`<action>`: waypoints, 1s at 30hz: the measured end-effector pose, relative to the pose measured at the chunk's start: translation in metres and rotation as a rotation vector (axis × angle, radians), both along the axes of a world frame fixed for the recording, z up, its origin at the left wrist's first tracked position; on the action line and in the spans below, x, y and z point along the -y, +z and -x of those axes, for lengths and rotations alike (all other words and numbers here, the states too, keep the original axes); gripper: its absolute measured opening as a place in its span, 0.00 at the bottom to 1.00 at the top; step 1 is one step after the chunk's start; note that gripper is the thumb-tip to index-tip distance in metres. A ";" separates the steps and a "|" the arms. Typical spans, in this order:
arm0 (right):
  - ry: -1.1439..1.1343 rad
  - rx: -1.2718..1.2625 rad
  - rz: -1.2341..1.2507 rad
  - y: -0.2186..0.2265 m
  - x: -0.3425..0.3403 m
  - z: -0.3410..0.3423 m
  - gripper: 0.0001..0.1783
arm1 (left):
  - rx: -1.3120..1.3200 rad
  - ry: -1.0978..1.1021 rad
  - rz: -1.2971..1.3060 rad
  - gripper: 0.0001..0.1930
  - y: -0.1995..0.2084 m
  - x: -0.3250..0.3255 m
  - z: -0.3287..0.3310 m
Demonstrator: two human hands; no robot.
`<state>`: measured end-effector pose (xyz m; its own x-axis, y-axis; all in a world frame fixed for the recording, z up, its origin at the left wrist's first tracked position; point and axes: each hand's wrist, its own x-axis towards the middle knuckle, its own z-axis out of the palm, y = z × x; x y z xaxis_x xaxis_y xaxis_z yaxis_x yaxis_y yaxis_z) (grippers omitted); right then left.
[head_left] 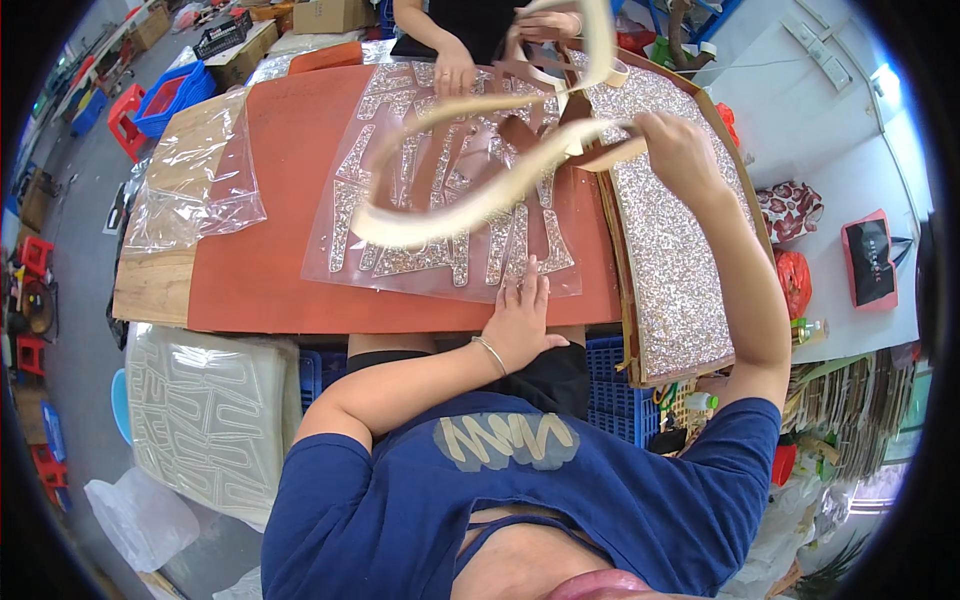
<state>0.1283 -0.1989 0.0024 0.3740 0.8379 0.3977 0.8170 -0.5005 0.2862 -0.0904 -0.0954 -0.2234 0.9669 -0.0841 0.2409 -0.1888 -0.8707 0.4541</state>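
My right hand [682, 155] is raised at the right, its fingers pinched on a long cream looping strip [480, 205], which looks like the leftover frame of a cut sheet. Motion smears the strip as it hangs over the table. Beneath it lies a clear plastic sheet [315, 265] bearing several glittery cut pieces [350, 190]. At the sheet's near edge, my left hand [520, 318] rests flat, fingers spread. Across the table, a co-worker's hand [455, 72] touches the sheet's far side. The co-worker's other hand [548, 25] is near the strip's upper loop, where contact is unclear.
A red mat [270, 200] covers the wooden table. Glittery sheets [680, 290] are stacked at the right. Clear film [195, 195] lies at the left. Below the table's left end sits a stack of outlined plastic sheets [200, 410]. Blue crates [610, 390] stand beneath the table.
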 end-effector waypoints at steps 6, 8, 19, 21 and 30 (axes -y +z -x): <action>0.079 0.032 -0.015 -0.014 0.038 0.029 0.10 | -0.067 -0.187 0.084 0.44 0.007 -0.021 -0.014; 0.066 0.043 -0.024 -0.012 0.049 0.018 0.09 | -0.008 -0.125 -0.024 0.39 -0.002 -0.015 -0.019; -0.160 0.155 -0.035 0.032 0.026 -0.042 0.08 | -0.295 -0.133 -0.145 0.35 -0.001 -0.014 -0.088; -0.208 0.146 -0.030 0.042 0.014 -0.037 0.06 | -0.170 -0.041 -0.317 0.52 0.005 -0.017 -0.090; -0.248 0.181 -0.049 0.059 0.001 -0.060 0.07 | -0.473 -0.172 -0.304 0.62 0.008 -0.030 -0.118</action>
<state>0.1882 -0.1996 0.0618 0.4841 0.7081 0.5140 0.6058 -0.6951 0.3871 0.0280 -0.0658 -0.2152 0.9297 -0.2471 -0.2732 -0.1765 -0.9497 0.2585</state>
